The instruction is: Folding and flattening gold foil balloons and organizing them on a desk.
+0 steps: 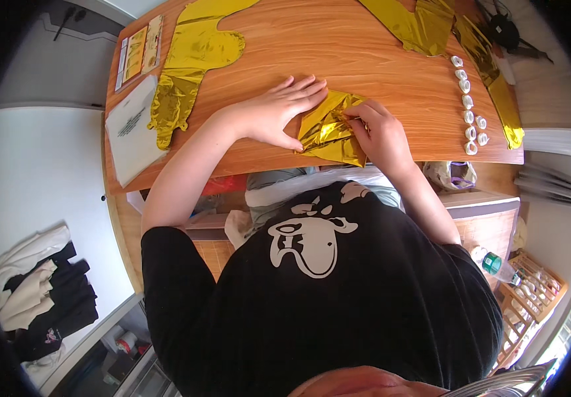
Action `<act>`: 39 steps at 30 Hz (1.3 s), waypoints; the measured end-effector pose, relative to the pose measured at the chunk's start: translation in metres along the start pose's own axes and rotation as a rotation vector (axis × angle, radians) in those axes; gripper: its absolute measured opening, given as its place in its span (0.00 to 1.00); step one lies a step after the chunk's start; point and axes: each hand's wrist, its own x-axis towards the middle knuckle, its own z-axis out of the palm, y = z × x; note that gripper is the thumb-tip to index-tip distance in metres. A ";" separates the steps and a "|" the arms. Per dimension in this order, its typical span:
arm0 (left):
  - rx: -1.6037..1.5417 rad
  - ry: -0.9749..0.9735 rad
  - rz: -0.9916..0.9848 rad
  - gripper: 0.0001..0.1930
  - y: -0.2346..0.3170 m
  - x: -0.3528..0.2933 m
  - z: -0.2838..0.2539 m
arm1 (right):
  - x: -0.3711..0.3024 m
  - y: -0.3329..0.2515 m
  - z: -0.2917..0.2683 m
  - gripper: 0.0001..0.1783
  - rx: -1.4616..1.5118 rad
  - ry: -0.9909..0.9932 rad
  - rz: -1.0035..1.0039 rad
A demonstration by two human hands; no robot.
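Observation:
A crumpled, partly folded gold foil balloon (330, 132) lies on the wooden table close to its front edge. My left hand (279, 111) rests on the table at the balloon's left side, fingers spread, with fingertips and thumb at the foil's edge. On the other side, my right hand (381, 132) pinches the foil between thumb and fingers. Another gold foil balloon (196, 56) is spread flat toward the far left. More gold foil (424, 30) lies at the far right, and a long narrow strip of foil (497, 86) runs down the right edge.
Several small white rolls (467, 101) stand in rows on the right. A stack of clear plastic bags (130, 135) and a printed card (141, 53) lie on the left. A black object (502, 30) sits at the far right corner. Clothes (50, 291) lie on a white surface (47, 172).

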 end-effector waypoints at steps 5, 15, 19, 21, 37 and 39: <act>-0.005 -0.057 0.001 0.63 -0.002 0.002 -0.003 | 0.000 -0.001 0.003 0.08 -0.027 0.012 -0.003; 0.023 0.160 -0.001 0.50 0.048 -0.015 0.003 | 0.001 0.001 0.004 0.12 -0.042 0.001 0.026; 0.141 0.371 -0.095 0.42 0.098 -0.014 0.064 | 0.002 0.001 0.005 0.12 -0.030 0.000 0.040; 0.225 0.448 -0.164 0.41 0.105 -0.009 0.081 | 0.002 0.000 0.005 0.12 -0.028 0.002 0.034; 0.174 0.451 -0.213 0.47 0.105 -0.008 0.085 | -0.003 0.008 -0.022 0.17 0.027 0.038 0.052; 0.157 0.449 -0.207 0.48 0.104 -0.008 0.083 | -0.017 0.013 -0.032 0.21 -0.231 -0.010 -0.556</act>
